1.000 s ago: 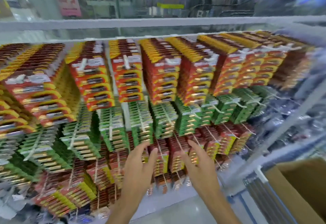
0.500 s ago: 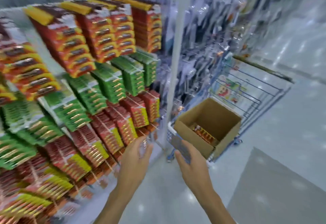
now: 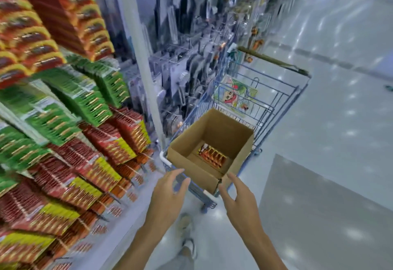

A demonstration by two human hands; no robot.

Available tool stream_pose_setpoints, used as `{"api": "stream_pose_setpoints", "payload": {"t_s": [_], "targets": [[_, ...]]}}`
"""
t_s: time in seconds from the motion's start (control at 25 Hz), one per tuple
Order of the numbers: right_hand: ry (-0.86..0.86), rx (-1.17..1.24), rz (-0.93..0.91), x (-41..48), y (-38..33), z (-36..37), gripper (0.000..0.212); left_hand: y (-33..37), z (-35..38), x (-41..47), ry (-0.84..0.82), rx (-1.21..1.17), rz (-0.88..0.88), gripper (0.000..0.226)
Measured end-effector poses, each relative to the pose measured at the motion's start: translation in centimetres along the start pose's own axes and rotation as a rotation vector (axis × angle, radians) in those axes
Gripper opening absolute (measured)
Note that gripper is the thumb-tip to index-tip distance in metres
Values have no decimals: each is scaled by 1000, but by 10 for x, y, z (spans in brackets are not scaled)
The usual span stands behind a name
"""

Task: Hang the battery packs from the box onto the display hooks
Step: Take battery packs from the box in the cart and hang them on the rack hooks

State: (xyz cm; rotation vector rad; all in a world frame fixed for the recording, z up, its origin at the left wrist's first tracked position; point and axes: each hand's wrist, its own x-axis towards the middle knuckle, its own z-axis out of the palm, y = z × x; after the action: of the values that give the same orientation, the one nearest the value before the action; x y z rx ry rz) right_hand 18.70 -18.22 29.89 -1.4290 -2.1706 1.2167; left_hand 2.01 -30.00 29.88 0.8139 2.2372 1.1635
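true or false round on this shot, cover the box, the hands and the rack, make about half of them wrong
1. The cardboard box rests on the blue cart. True.
2. The box is empty. False: battery packs lie at its bottom.
3. The left hand and right hand are open, close to the box's near side. True.
4. The right hand holds a battery pack. False: it holds nothing.
5. The hanging packs on the left are all green. False: red and yellow ones hang there too.

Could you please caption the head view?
Left hand and right hand, empty, near the box of battery packs on a cart.
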Motion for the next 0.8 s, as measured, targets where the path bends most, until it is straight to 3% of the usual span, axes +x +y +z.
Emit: {"api": "stream_pose_setpoints", "payload": {"t_s": [0.16, 0.36, 0.8], "targets": [[-35, -75, 68, 65, 11, -9, 54, -1, 30, 68, -107, 28, -12, 41], [-85, -186, 125, 148, 15, -12, 54, -5, 60, 149, -233, 113, -43, 40], [-406, -361, 59, 315, 39, 10, 49, -28, 134, 253, -223, 225, -378, 46]]}}
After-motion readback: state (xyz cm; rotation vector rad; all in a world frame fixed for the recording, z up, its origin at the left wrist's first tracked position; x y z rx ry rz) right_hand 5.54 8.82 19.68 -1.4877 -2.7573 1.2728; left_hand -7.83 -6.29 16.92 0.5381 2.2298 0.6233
